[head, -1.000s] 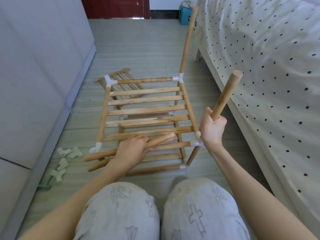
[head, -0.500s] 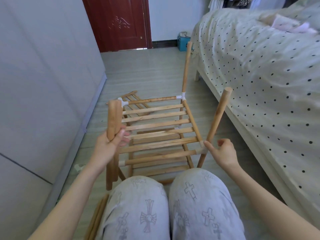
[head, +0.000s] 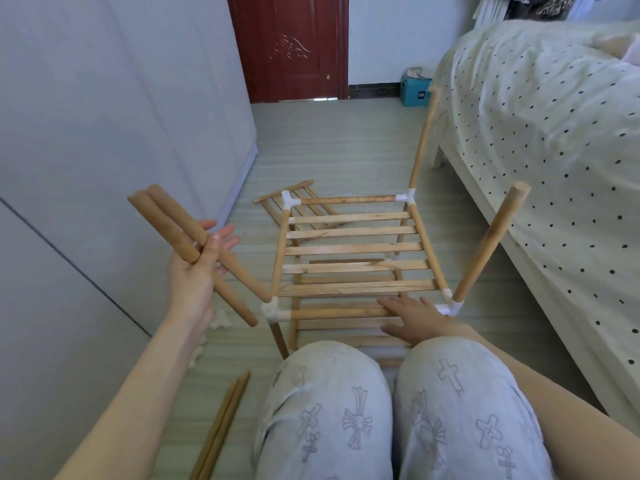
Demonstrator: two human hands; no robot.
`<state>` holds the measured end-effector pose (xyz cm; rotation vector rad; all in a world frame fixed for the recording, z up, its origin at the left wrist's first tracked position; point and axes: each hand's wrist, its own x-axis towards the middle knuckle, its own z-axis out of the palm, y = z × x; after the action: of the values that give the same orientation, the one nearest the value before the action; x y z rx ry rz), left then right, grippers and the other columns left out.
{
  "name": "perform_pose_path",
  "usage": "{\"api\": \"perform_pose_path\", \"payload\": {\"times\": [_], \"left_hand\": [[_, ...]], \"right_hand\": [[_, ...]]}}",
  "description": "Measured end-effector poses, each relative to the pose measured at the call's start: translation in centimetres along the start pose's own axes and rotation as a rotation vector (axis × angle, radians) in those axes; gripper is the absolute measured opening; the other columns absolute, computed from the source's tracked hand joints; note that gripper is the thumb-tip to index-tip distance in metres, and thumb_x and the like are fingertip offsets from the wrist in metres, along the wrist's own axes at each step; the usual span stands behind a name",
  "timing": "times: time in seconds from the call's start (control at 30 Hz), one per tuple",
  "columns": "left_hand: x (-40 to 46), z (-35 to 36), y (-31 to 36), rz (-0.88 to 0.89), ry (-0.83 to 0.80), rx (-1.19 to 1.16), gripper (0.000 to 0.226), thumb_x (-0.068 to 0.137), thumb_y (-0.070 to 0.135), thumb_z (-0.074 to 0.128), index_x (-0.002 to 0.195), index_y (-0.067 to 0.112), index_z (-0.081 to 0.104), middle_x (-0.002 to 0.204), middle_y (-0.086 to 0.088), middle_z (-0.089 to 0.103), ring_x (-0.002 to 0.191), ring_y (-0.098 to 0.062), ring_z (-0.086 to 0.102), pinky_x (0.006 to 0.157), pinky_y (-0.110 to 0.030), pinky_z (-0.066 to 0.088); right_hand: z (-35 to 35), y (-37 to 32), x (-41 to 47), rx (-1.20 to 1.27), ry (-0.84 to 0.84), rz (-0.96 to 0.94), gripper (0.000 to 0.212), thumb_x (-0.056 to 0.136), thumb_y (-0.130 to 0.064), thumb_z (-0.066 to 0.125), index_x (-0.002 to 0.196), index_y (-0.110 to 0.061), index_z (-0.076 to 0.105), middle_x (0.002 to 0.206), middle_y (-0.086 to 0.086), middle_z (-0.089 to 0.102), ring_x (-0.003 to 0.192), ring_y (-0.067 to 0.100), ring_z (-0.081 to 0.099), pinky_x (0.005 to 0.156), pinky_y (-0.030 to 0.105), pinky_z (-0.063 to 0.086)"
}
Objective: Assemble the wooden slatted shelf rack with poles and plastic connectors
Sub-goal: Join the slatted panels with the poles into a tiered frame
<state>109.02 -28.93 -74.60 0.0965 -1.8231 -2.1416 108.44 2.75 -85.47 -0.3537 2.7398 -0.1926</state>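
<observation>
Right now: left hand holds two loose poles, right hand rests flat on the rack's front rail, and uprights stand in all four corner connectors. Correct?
Not quite. In the head view only the two right-side corners carry uprights; both left connectors stand empty. The left hand does hold two poles, and the right hand rests flat on the front rail.

Tan round wooden poles (head: 194, 251) and pale slats (head: 353, 268) meet white plastic connectors (head: 410, 196). Cream bedspread with black dots (head: 540, 140); dark red door (head: 289, 46); grey trousers printed with crosses (head: 356, 420); blue box (head: 415, 93).
</observation>
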Motion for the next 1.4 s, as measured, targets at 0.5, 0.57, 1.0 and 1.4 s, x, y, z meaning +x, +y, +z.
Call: {"api": "perform_pose_path", "payload": {"times": [0.5,0.57,1.0,1.4], "left_hand": [[-0.1,-0.5,-1.9,0.050,-0.057,-0.011,0.018,0.097,0.012,0.046,0.096,0.026,0.056,0.105,-0.003,0.070,0.106,-0.026,0.065,0.098,-0.043,0.048],[-0.1,-0.1,-1.8,0.044,-0.051,0.024,0.020,0.098,0.010,0.045,0.094,0.026,0.056,0.101,0.000,0.071,0.104,-0.024,0.066,0.097,-0.045,0.048],[-1.1,0.3,-1.1,0.171,-0.190,0.358,0.021,0.094,0.017,0.053,0.087,0.035,0.059,0.094,0.007,0.072,0.090,-0.010,0.068,0.087,-0.024,0.049],[-0.3,1.1,-1.0,0.042,-0.350,0.454,0.014,0.091,0.017,0.059,0.091,0.031,0.062,0.105,0.010,0.070,0.107,-0.010,0.063,0.101,-0.046,0.044]], "right_hand": [[1.7,0.7,0.5,-0.055,0.027,0.026,0.066,0.094,-0.050,0.042,0.149,-0.033,0.010,0.153,-0.004,0.024,0.144,0.016,0.014,0.116,0.041,-0.001],[1.7,0.6,0.4,-0.050,0.036,0.033,0.065,0.094,-0.050,0.042,0.149,-0.033,0.010,0.153,-0.005,0.025,0.143,0.016,0.014,0.116,0.040,-0.003],[1.6,0.0,-0.1,-0.035,0.054,0.053,0.062,0.094,-0.050,0.042,0.147,-0.033,0.015,0.149,-0.005,0.030,0.141,0.015,0.019,0.117,0.040,-0.004],[1.9,-0.1,-0.1,-0.079,0.053,0.065,0.064,0.093,-0.052,0.042,0.147,-0.034,0.014,0.147,-0.005,0.032,0.140,0.015,0.022,0.117,0.041,-0.003]]}}
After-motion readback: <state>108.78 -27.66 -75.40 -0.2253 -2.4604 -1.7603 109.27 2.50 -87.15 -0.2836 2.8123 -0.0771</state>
